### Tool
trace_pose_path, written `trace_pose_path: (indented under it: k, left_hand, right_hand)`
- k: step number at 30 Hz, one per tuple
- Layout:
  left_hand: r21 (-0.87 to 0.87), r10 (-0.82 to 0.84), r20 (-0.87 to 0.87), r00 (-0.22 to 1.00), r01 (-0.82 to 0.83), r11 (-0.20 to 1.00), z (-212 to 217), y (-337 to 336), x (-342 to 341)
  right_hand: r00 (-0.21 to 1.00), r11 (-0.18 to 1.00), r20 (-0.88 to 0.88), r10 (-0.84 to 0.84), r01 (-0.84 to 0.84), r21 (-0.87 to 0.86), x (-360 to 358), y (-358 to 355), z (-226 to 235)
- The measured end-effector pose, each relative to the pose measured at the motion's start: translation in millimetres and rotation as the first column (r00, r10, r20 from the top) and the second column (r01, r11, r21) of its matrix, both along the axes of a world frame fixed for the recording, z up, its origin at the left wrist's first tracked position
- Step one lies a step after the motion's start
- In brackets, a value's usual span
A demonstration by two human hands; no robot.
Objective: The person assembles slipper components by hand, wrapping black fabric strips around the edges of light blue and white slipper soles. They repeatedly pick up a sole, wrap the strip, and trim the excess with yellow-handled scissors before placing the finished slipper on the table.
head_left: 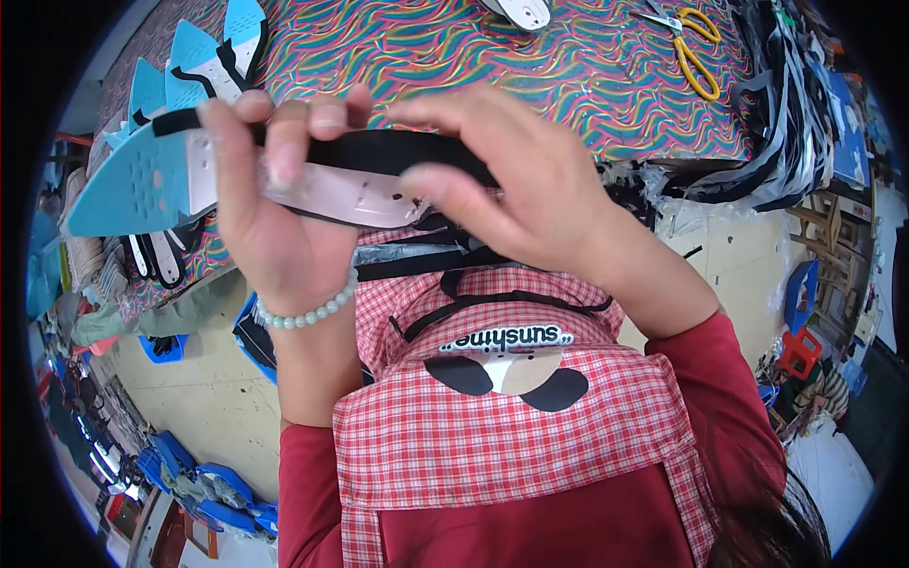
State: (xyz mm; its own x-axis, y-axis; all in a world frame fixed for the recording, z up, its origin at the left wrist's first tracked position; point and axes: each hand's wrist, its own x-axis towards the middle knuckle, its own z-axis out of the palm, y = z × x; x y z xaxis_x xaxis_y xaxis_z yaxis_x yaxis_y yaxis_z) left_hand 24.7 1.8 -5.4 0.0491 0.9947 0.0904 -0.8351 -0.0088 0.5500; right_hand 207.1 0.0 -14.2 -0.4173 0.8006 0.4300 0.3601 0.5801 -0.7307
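Note:
A long flat piece point(327, 194) is held up in front of me, with a pointed, perforated blue end, a pale pink body and a black strip along its far edge. Small dark holes or rivets show near its right end. My left hand point(289, 227), a beaded bracelet on its wrist, wraps round it just right of the blue part. Thumb and fingers of my right hand point(530, 180) close about the right end and the black strip, partly hiding them. The right fingertips are a little blurred.
Similar blue-tipped pieces point(194, 62) with black straps lie at the table's far left. Yellow-handled scissors point(696, 62) rest at the far right on the wavy-patterned cloth point(530, 85). Black and clear strips point(776, 142) hang over the right edge. A white piece point(523, 11) sits at the back.

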Motion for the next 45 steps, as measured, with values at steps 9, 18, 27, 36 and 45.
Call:
trace_pose_path:
  k: [9, 18, 27, 36, 45]
  left_hand:
    - [-0.202, -0.026, -0.063, 0.998, 0.013, 0.979, -14, -6, 11]
    - [0.559, 0.547, -0.829, 0.12, 0.211, 0.802, 68, -47, -29]
    - [0.287, 0.461, -0.862, -0.213, 0.545, 0.788, 74, -4, -42]
    - [0.07, 0.071, -0.803, 0.592, -0.025, 0.997, 29, -32, 5]
    - [0.232, 0.257, -0.75, 0.61, -0.121, 0.965, 11, -7, 19]
  right_hand:
    - [0.92, 0.848, -0.377, -0.102, -0.118, -0.517, -18, -20, -14]
    - [0.984, 0.991, 0.179, 0.023, -0.046, 0.125, 28, 23, 68]
    - [0.867, 0.927, 0.421, 0.266, -0.351, 0.136, 15, 25, 77]
    - [0.885, 0.987, -0.465, -0.015, -0.062, -0.151, 0, 19, 34]
    - [0.872, 0.996, -0.489, -0.002, -0.044, -0.082, -28, 16, 2]
